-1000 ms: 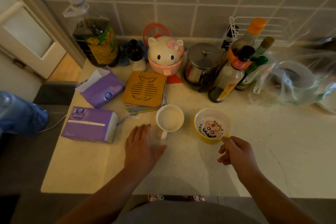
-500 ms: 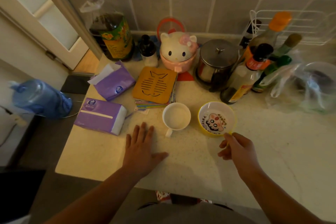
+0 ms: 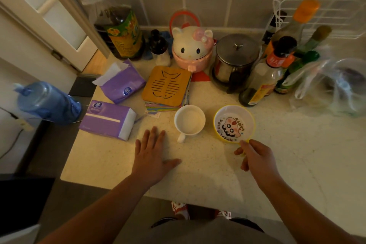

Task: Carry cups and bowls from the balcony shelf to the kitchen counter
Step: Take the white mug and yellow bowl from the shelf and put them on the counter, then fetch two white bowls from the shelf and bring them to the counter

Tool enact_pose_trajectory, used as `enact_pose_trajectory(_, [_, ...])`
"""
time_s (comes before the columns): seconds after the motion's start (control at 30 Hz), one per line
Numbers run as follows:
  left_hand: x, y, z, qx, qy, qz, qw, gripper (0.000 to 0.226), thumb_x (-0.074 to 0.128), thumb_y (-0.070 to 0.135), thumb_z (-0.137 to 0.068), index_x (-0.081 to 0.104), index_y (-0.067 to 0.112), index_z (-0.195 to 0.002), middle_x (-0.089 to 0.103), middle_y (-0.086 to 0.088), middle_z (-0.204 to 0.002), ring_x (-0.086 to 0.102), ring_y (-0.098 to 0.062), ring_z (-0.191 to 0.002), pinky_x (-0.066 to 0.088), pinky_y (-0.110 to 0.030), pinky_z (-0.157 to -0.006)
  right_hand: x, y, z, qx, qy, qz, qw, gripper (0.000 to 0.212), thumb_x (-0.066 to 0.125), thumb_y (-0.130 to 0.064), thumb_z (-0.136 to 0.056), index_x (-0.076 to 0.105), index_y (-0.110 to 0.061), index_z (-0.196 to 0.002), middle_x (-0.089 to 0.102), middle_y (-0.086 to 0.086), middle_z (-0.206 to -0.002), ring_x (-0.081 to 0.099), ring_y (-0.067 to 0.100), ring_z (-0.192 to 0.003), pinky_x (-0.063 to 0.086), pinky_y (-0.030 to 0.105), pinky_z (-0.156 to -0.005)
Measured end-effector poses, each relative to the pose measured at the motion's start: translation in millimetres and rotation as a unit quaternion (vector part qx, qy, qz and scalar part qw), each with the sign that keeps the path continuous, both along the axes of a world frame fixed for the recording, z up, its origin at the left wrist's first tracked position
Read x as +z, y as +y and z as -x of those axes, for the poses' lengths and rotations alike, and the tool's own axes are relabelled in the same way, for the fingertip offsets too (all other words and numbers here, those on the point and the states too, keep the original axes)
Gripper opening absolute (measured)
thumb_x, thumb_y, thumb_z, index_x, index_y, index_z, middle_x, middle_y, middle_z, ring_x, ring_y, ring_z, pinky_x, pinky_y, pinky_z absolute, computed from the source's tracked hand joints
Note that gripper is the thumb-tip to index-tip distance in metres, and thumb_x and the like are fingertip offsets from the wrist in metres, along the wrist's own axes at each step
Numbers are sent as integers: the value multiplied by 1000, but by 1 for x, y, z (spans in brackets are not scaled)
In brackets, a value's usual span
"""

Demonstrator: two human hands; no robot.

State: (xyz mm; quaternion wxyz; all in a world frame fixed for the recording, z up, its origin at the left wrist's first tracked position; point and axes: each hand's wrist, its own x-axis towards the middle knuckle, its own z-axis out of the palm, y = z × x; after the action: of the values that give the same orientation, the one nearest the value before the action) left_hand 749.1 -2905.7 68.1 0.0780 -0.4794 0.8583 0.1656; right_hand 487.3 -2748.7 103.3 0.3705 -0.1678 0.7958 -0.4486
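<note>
While my right hand point(image 3: 255, 156) keeps pinching the yellow handle tab of the bowl point(image 3: 234, 123), nothing on the counter point(image 3: 297, 154) has shifted; only my view has pulled back. Bowl and white cup point(image 3: 189, 120) stand side by side, apart: delivered (release pending). Bowl glossy, cartoon-printed; cup smooth, matte. Left hand point(image 3: 153, 154) flat, fingers spread, empty.
</note>
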Motion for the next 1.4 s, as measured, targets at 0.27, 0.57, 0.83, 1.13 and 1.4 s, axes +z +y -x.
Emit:
enact_pose_trajectory(0.27, [1, 0, -3, -10, 4, 0, 1000, 108, 33, 88, -70, 7, 26, -155, -2, -6, -165, -5, -27, -150, 5, -53, -119, 3, 5, -12, -19, 24, 5, 1000, 28, 56, -39, -89, 69, -25, -68, 73, -4, -69, 60, 11, -40, 47, 24, -43])
enact_pose_trajectory(0.57, [18, -2, -22, -61, 79, -14, 995, 63, 50, 62, -83, 51, 22, -132, 45, -3, -146, 38, -23, -135, 41, -42, -106, -2, 39, -42, -157, 71, -8, 985, 11, 61, -43, -83, 64, -33, -83, 71, -12, -81, 68, 9, -54, 51, 29, -48])
enact_pose_trajectory(0.83, [34, 55, -6, -278, 92, -214, 932, 24, 51, 47, -91, 63, 29, -102, 63, 11, -91, 57, -3, -80, 55, -28, -72, 0, 139, -108, -171, 7, -73, 983, 15, 56, -29, -93, 65, -27, -81, 71, -1, -76, 65, 5, -56, 49, 22, -51])
enact_pose_trajectory(1.13, [7, 147, 42, -468, -48, -229, 852, 30, 52, 48, -90, 62, 25, -107, 67, 2, -106, 62, -14, -93, 45, -27, -71, -46, 289, -171, -234, -130, -173, 948, 14, 57, -23, -95, 64, -14, -86, 69, 13, -85, 66, 23, -69, 47, 28, -55])
enact_pose_trajectory(1.4, [-38, 241, 62, -378, -210, -295, 852, 25, 58, 48, -88, 65, 28, -102, 67, 5, -99, 62, -9, -88, 54, -33, -80, -81, 443, -228, -348, -203, -223, 887, 16, 55, -28, -95, 63, -15, -90, 68, 11, -85, 66, 25, -73, 50, 29, -56])
